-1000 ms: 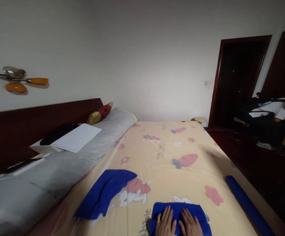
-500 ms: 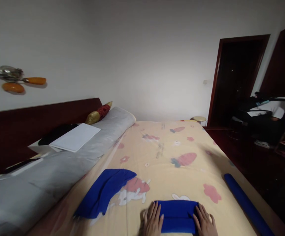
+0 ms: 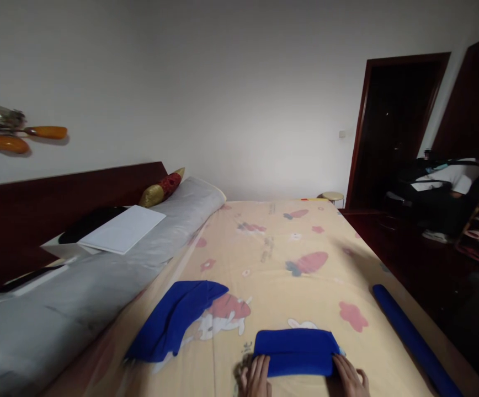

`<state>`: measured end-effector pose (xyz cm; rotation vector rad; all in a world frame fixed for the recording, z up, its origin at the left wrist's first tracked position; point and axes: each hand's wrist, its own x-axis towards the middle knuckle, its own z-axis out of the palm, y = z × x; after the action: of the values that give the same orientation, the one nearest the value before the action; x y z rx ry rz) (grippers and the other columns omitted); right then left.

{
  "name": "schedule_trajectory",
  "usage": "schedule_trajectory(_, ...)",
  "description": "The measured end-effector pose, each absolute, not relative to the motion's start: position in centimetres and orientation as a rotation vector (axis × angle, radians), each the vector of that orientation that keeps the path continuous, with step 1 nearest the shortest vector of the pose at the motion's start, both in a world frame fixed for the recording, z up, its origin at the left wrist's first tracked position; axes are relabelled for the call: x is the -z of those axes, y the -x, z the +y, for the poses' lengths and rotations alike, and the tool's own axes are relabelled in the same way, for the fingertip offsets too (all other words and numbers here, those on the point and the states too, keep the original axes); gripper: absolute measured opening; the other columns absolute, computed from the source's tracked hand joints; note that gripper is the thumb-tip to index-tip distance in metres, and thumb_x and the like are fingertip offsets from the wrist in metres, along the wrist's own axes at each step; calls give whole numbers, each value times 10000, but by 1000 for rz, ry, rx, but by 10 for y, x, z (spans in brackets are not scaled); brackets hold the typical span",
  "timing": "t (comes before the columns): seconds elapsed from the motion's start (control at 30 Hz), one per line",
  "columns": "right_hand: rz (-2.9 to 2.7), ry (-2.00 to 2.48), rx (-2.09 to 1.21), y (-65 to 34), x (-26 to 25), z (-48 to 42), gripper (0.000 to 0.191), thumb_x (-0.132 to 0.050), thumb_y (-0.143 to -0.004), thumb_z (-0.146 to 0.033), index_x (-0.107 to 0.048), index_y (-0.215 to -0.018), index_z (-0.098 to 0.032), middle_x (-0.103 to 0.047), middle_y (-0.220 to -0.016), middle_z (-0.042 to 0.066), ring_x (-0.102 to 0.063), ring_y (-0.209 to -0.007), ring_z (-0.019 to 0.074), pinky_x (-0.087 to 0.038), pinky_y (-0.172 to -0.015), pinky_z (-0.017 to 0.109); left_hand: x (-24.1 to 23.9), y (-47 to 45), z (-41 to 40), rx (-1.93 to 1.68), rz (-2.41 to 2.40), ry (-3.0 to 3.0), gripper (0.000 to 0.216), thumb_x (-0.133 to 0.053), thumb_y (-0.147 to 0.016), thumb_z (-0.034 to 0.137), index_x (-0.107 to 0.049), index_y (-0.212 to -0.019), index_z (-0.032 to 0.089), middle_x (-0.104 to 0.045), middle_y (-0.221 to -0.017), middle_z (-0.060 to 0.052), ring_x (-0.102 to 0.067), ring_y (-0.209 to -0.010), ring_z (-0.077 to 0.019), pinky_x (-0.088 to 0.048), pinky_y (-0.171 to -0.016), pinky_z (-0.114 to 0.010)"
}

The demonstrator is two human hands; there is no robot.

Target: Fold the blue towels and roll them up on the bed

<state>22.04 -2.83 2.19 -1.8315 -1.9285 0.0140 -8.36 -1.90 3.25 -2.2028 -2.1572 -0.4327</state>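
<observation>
At lower centre of the frame, folded blue rectangular cloth [image 3: 295,352] flat on the cream cartoon-print bed sheet [image 3: 289,264]. Probably best to press both short ends alike, keeping edges squared. Palms down, fingers pointing forward: left hand [image 3: 257,377] at its left end, right hand [image 3: 350,377] at its right. Each grip flat open, clasping nothing, fingertips touching cloth.

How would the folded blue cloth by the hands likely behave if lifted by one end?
Probably floppy: the folded blue cloth lies flat with soft rounded edges, so it would likely droop and unfold. Likely light and unlikely to slide freely on the sheet, being fabric on fabric.
</observation>
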Motion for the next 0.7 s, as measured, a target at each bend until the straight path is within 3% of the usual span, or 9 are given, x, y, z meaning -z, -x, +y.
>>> schedule_trajectory(0.2, -2060, 1931, -196, -228, -65, 4, 412, -457, -695, -183, -652, -1057, -224, -700, -1109, 83, -602, -1087, 259, -350, -997, 487, -99, 81, 10, 238, -2363, 2366, 571, -365, -763, 74, -574, -1266, 245, -608, -1345, -27, -445, -1333, -211, -225, -1174, -462)
schedule_trajectory(0.33, -2006, 1990, -104, -210, -62, 8, 498, -449, -689, -150, -628, -1151, -206, -644, -1240, 120, -561, -1173, 307, -324, -1022, 555, -108, 68, 11, 250, -2351, 2374, 534, -373, -805, 142, -536, -1305, 233, -564, -1393, -56, -411, -1360, -234, -203, -1182, -495)
schedule_trajectory(0.5, -2097, 1734, 75, -170, -43, 12, 555, -429, -794, -220, -489, -1346, -225, -480, -1439, 52, -437, -1330, 248, -350, -1051, 444, -88, 35, 10, 427, -2040, 2565, 595, -402, -843, 257, -339, -1435, 268, -396, -1514, 32, -341, -1401, -161, -284, -1180, -365)
schedule_trajectory(0.7, -2159, 1507, 171, -163, -28, 15, 674, -411, -838, -228, -222, -1484, -245, -412, -1486, 35, -379, -1371, 228, -319, -1090, 434, -59, 29, 18, 485, -1771, 2466, 562, -359, -906, 304, -250, -1457, 297, -381, -1505, 69, -400, -1366, -164, -384, -1123, -366)
